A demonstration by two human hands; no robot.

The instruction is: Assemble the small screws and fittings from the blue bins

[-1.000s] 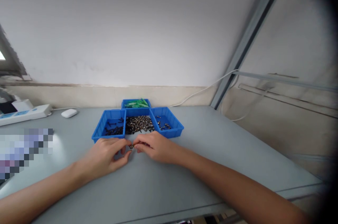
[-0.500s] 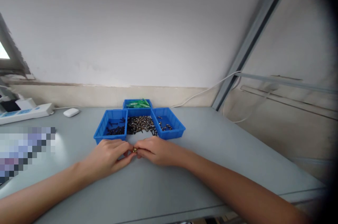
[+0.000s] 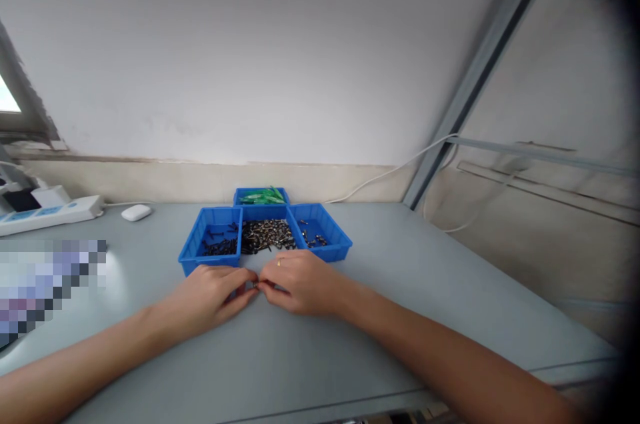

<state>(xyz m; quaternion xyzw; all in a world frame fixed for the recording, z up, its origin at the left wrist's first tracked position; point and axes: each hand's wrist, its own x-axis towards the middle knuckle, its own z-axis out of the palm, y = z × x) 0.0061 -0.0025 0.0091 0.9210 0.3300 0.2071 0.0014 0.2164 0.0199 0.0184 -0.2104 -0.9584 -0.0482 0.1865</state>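
Observation:
My left hand and my right hand meet at the fingertips, just in front of the blue bins. Both are closed in a pinch on a small metal piece, mostly hidden by the fingers; its exact kind cannot be made out. A ring is on a right-hand finger. Dark screws lie in the left blue bin. The middle bin holds a heap of small metal parts. A few shiny metal pieces lie in the right blue bin.
Behind stands a blue bin with green plastic pieces. To the left are a white power strip, a white case and a blurred flat item. A grey metal post rises at the table's right back corner.
My right hand has rolled slightly upward, bringing its ring into view. The brass-coloured end of the small piece, visible before, is now mostly covered by the fingers. My left hand has barely moved.

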